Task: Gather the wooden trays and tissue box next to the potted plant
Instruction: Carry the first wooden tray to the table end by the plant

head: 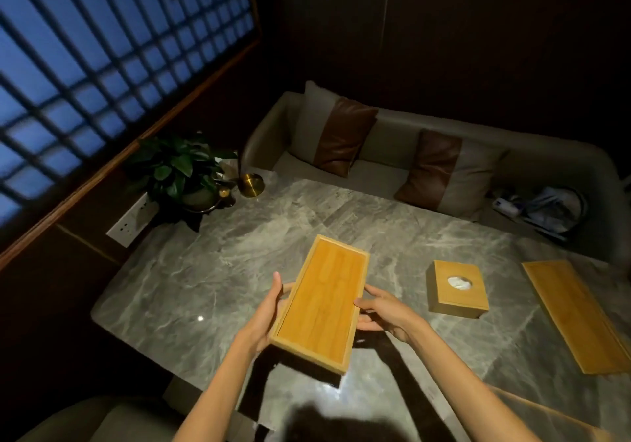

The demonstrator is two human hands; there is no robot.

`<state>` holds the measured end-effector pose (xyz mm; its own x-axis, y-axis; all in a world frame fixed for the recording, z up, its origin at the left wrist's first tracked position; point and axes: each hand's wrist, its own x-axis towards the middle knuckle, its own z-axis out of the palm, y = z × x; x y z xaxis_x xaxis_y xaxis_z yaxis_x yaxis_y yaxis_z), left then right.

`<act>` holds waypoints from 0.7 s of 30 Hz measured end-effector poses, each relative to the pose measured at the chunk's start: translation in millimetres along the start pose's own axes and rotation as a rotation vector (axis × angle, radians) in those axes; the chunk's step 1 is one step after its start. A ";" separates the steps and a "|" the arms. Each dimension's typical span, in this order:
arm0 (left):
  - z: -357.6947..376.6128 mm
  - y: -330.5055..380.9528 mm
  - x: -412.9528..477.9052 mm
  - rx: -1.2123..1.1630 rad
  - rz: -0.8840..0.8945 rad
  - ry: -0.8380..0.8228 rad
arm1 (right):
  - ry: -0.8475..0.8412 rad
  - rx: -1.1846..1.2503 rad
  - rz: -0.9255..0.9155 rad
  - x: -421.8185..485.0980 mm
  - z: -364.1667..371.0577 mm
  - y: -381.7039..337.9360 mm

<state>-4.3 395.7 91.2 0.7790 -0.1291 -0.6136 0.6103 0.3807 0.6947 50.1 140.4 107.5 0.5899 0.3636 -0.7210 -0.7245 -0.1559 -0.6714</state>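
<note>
A long wooden tray is lifted above the grey marble table, its far end tilted toward the potted plant. My left hand grips its left long edge and my right hand grips its right edge. A square wooden tissue box with white tissue in its round opening rests on the table to the right. A second wooden tray lies flat near the table's right edge. The plant stands at the table's far left corner.
A brass ashtray sits beside the plant. A beige sofa with two brown-and-beige cushions runs along the far side, with a bag at its right end. A wall socket and a lattice window are on the left.
</note>
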 end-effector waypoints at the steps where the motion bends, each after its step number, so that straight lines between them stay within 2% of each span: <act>1: -13.6 2.9 1.8 -0.079 0.009 0.036 | 0.035 0.053 0.015 8.2 8.3 -1.4; 4: -74.2 13.1 1.6 -0.156 0.032 0.171 | 0.131 0.147 0.053 47.6 57.5 -9.0; 8: -149.1 17.0 -2.8 0.068 0.013 0.305 | 0.273 0.077 0.049 117.9 140.8 -16.0; 10: -178.6 25.3 -5.5 0.170 0.001 0.483 | 0.309 0.000 0.055 145.5 180.4 -20.2; 11: -173.3 29.0 -5.2 0.166 0.018 0.606 | 0.316 -0.004 0.057 144.7 182.7 -21.5; 13: -258.4 43.2 2.2 -0.075 0.040 0.649 | 0.302 -0.042 0.102 210.0 263.8 -27.2; 14: -260.4 46.4 2.7 -0.193 0.034 0.664 | 0.303 -0.032 0.111 210.7 273.0 -32.4; 16: -300.7 48.3 7.9 -0.168 -0.048 0.852 | 0.253 -0.006 0.127 238.2 317.9 -43.6; 21: -389.3 58.1 25.1 -0.154 -0.140 0.886 | 0.220 -0.091 0.190 308.8 394.8 -57.4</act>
<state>-5.3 770.9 -30.0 0.2646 0.5432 -0.7968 0.6152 0.5412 0.5732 133.2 624.3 -8.8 0.5175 0.1139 -0.8481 -0.8001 -0.2871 -0.5267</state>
